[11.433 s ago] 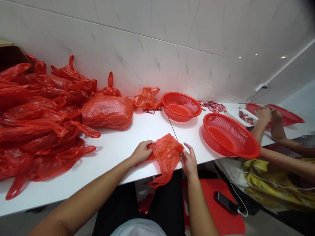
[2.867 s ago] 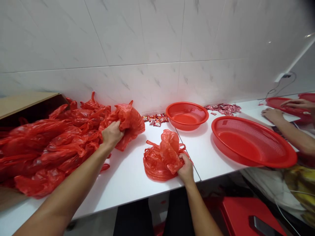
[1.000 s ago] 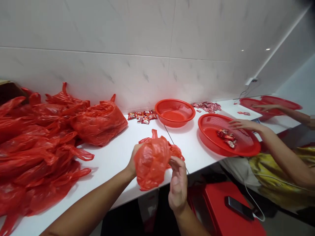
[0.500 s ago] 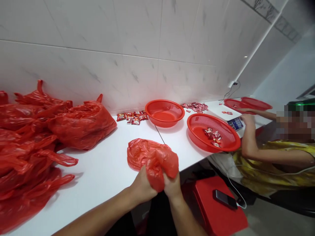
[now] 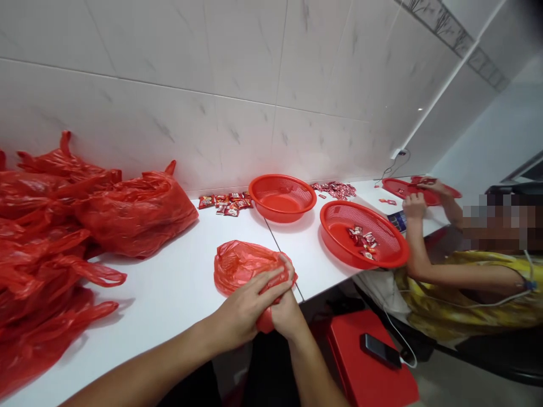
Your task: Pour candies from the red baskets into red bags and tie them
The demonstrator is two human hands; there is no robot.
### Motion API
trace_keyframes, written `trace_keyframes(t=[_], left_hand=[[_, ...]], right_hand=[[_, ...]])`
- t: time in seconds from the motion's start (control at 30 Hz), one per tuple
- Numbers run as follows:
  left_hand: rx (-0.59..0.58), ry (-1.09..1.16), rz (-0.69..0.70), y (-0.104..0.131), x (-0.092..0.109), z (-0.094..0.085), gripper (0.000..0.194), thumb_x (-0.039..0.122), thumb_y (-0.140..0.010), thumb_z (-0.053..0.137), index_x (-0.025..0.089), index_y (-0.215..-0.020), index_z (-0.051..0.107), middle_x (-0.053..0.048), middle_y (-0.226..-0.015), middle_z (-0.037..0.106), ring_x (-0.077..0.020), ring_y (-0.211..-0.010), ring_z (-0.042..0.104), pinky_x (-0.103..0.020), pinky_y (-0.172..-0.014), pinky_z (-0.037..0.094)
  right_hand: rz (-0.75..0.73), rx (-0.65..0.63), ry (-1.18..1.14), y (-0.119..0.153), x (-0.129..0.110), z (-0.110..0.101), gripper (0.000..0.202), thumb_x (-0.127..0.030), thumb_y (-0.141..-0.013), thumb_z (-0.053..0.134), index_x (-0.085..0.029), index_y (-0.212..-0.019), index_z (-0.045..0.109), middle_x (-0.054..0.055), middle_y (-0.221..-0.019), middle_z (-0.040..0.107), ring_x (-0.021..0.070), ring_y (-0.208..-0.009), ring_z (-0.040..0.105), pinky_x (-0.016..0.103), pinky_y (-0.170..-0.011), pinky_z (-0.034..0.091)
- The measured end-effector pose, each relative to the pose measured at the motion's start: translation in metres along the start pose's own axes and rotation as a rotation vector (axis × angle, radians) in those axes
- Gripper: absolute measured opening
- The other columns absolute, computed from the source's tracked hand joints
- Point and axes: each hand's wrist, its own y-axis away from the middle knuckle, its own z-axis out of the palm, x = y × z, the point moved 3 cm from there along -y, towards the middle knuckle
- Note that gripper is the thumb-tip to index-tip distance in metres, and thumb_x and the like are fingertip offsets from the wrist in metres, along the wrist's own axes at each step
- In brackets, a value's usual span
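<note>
A red plastic bag (image 5: 237, 261) lies crumpled on the white table (image 5: 169, 294) near its front edge, its gathered top drawn toward me. My left hand (image 5: 248, 305) is closed over the gathered part, its fingers laid across it. Pressed against it from the right, my right hand (image 5: 284, 308) also grips the bunched plastic. A knob of red film pokes out below, between the two hands. What the bag contains is hidden. Behind the bag, several small red snack packets (image 5: 229, 202) lie against the wall, left of a red plastic basket (image 5: 282, 198).
Full red bags (image 5: 136, 217) are piled on the left. A second basket (image 5: 362, 234) holds a few packets; a heap of packets (image 5: 337, 190) lies behind it. A person in yellow (image 5: 475, 282) works at the right. Below stands a red stool (image 5: 360, 362) with a phone (image 5: 380, 350).
My left hand has come over the top of the gathered plastic, covering much of it. The other person's hands have moved over the far basket.
</note>
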Motion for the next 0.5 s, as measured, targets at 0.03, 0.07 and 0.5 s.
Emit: trace_keyframes(t=[0.03,0.07,0.5], left_hand=[[0.001,0.022,0.004,-0.001,-0.005,0.002,0.083,0.002,-0.08,0.062,0.027,-0.157,0.045,-0.017,-0.149,0.059,-0.0324,-0.134,0.06,-0.048,-0.108,0.055],[-0.009,0.038,0.009,-0.003,-0.011,0.002,0.072,0.006,-0.082,0.064,0.024,-0.15,0.052,-0.015,-0.136,0.068,-0.0302,-0.122,0.067,-0.043,-0.101,0.058],[-0.036,-0.549,-0.884,-0.067,-0.199,-0.154,0.123,0.034,-0.063,0.094,0.019,-0.165,0.029,-0.021,-0.175,0.01,-0.0555,-0.156,0.015,-0.075,-0.118,0.025]], right_hand=[[0.016,-0.048,-0.058,0.003,-0.001,-0.002,0.105,-0.026,-0.078,0.084,-0.026,-0.161,0.02,0.013,-0.134,0.066,0.0259,-0.122,0.068,0.046,-0.11,0.053],[0.044,-0.089,-0.121,0.006,-0.001,-0.005,0.104,-0.031,-0.081,0.083,-0.027,-0.162,0.018,0.013,-0.135,0.066,0.0267,-0.122,0.068,0.048,-0.109,0.054],[0.21,0.736,-0.17,0.043,0.019,-0.171,0.071,-0.042,-0.074,0.087,-0.027,-0.133,0.05,-0.001,-0.083,0.078,0.0171,-0.074,0.075,0.023,-0.063,0.057]])
